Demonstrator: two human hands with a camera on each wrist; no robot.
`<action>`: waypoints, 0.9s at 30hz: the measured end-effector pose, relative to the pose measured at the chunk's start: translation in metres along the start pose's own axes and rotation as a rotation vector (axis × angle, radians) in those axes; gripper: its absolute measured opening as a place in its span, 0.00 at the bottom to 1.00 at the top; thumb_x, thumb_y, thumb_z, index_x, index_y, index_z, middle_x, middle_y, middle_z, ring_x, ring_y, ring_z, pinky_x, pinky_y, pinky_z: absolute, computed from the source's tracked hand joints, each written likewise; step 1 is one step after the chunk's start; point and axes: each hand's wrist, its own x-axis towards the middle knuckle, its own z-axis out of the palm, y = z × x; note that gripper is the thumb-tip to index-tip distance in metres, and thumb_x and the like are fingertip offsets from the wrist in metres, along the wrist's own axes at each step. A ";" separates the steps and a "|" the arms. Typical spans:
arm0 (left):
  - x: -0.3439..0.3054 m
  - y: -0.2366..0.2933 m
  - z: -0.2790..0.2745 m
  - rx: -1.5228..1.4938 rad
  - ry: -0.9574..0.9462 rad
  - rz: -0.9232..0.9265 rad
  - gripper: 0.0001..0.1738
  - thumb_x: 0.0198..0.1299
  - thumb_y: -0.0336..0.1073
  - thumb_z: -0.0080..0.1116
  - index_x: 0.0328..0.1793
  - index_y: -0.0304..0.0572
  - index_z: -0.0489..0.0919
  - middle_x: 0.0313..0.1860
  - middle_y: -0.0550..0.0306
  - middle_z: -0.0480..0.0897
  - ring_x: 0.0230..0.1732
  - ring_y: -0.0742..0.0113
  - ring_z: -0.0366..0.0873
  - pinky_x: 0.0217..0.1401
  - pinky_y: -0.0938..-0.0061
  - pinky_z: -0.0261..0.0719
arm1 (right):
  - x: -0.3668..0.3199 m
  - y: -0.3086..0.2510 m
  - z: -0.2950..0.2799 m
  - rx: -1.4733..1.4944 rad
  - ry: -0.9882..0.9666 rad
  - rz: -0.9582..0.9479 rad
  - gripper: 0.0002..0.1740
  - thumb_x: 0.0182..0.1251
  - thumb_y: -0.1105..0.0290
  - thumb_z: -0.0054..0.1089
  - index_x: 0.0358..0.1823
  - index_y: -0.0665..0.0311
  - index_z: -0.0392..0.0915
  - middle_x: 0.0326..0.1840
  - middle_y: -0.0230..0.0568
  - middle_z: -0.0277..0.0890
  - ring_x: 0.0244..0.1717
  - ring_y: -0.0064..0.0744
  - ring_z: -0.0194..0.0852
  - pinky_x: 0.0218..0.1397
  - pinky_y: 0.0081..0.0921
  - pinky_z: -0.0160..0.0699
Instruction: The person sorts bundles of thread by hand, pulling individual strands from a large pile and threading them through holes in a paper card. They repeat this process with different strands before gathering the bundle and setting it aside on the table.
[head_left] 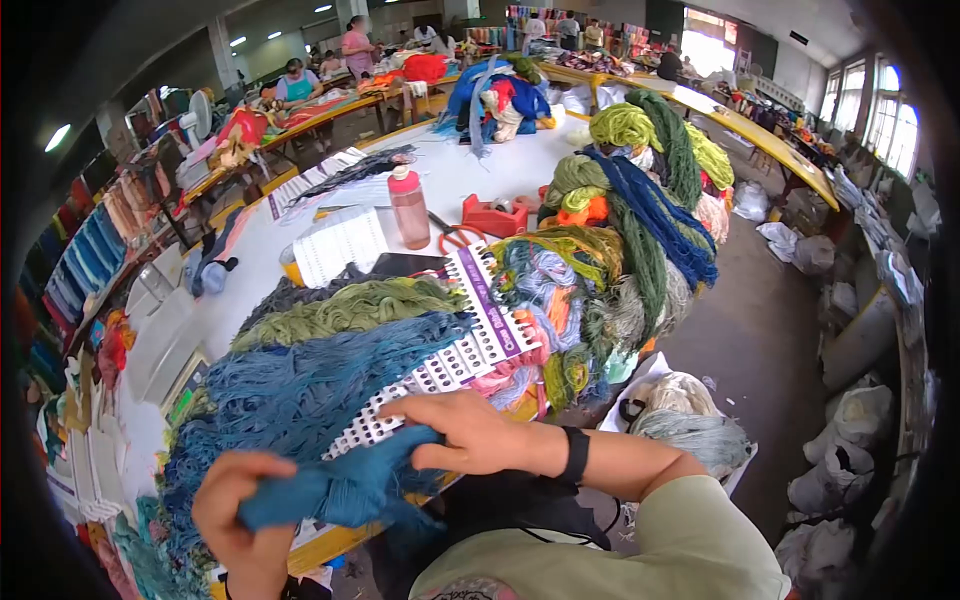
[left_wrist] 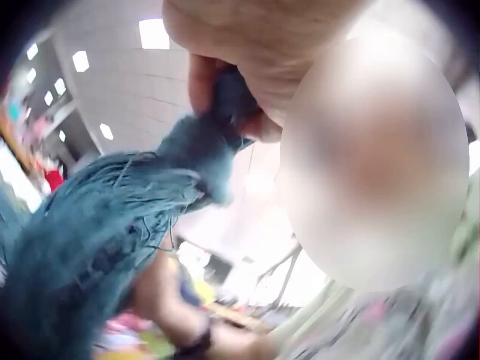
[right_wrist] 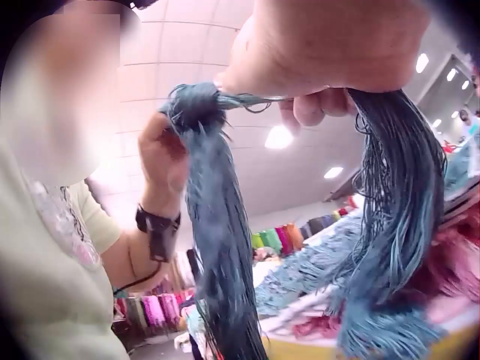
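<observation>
A hank of blue yarn [head_left: 340, 490] stretches between both hands at the near table edge. My left hand [head_left: 238, 508] grips its lower end in a fist; the left wrist view shows that hand [left_wrist: 240, 52] curled round the teal strands [left_wrist: 112, 225]. My right hand [head_left: 432, 442] pinches the upper end, right by a white punched sample card [head_left: 455, 360] with a purple strip. Many yarn bundles hang from the card's holes. In the right wrist view the right hand [right_wrist: 322, 60] holds blue strands [right_wrist: 217, 225] draped downward, with the left hand [right_wrist: 161, 161] behind.
Green and blue hanks [head_left: 340, 310] lie left of the card, mixed coloured ones [head_left: 560, 290] to its right. A pink bottle [head_left: 408, 205], red tape dispenser [head_left: 493, 215] and scissors [head_left: 455, 238] stand farther back. White sacks [head_left: 840, 470] line the floor at right. People sit at far tables [head_left: 300, 82].
</observation>
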 end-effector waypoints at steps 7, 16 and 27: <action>0.022 -0.005 0.090 -0.903 -0.108 -0.349 0.30 0.56 0.24 0.59 0.67 0.35 0.67 0.67 0.44 0.70 0.56 0.60 0.79 0.50 0.71 0.80 | -0.041 -0.040 -0.060 0.688 0.308 0.419 0.33 0.57 0.69 0.72 0.64 0.65 0.70 0.52 0.36 0.78 0.52 0.25 0.75 0.58 0.29 0.73; -0.082 -0.104 0.026 0.037 -0.087 -0.642 0.13 0.57 0.22 0.56 0.50 0.34 0.80 0.41 0.47 0.83 0.39 0.63 0.84 0.36 0.75 0.79 | -0.063 -0.039 -0.329 -0.523 1.049 0.172 0.31 0.61 0.76 0.59 0.68 0.60 0.66 0.52 0.36 0.74 0.50 0.29 0.73 0.56 0.28 0.72; -0.131 -0.085 0.019 0.150 -0.189 -0.648 0.10 0.59 0.23 0.56 0.46 0.33 0.81 0.37 0.44 0.83 0.35 0.59 0.83 0.36 0.72 0.78 | -0.016 0.207 -0.372 -1.304 0.340 0.777 0.55 0.51 0.47 0.70 0.76 0.63 0.52 0.73 0.59 0.57 0.75 0.55 0.52 0.76 0.44 0.50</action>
